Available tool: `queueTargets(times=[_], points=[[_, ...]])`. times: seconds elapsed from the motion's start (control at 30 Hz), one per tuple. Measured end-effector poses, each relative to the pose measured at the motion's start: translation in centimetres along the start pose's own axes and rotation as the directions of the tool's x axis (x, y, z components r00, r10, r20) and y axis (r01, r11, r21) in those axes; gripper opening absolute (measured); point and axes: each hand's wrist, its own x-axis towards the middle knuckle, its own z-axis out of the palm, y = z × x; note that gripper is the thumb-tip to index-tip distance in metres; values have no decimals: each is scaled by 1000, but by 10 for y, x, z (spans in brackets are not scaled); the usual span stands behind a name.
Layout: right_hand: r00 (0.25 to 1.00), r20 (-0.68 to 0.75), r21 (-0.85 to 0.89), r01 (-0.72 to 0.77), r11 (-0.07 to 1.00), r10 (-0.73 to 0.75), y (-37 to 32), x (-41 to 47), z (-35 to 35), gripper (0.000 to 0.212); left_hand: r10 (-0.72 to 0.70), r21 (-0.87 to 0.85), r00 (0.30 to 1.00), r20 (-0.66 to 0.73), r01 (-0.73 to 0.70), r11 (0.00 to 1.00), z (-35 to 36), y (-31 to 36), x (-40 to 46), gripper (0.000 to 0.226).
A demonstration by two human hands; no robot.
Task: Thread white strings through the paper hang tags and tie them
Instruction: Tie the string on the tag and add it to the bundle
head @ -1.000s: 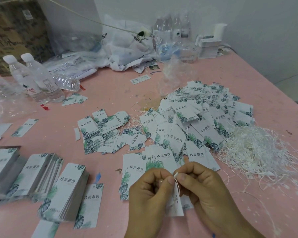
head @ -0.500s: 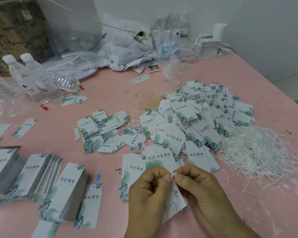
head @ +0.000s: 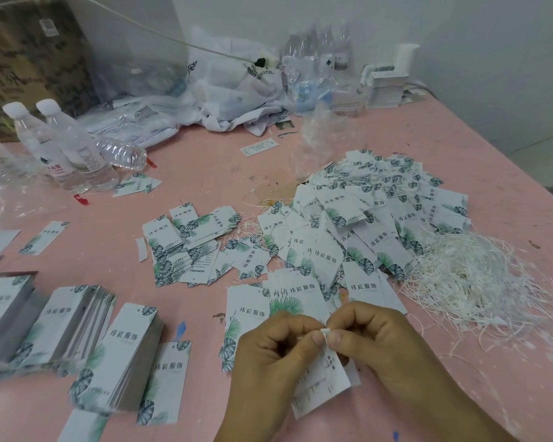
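White leaf-printed hang tag (head: 323, 382), tilted

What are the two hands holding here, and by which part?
Both hands, left hand and right hand, pinch one hang tag at its top edge, where a white string is; the tag hangs below.

A white hang tag (head: 321, 382) printed with green leaves hung tilted at the near edge, its top corner bearing a white string (head: 325, 334). Beyond it a loose heap of tags (head: 364, 224) lay spread out, with a tangled pile of white strings (head: 466, 279) just to its right. Neat tag stacks (head: 77, 330) stood at the left.
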Motion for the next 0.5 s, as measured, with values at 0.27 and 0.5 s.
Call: queueTargets(times=[0.27, 0.5], points=[[998, 49, 171, -46, 984, 38, 12, 2, 3, 32, -24, -128, 998, 64, 32, 991, -4, -1, 2, 20], [989, 144, 27, 4, 1000, -8, 29, 6, 16, 47, -64, -620, 989, 132, 133, 773, -9, -3, 9, 28]])
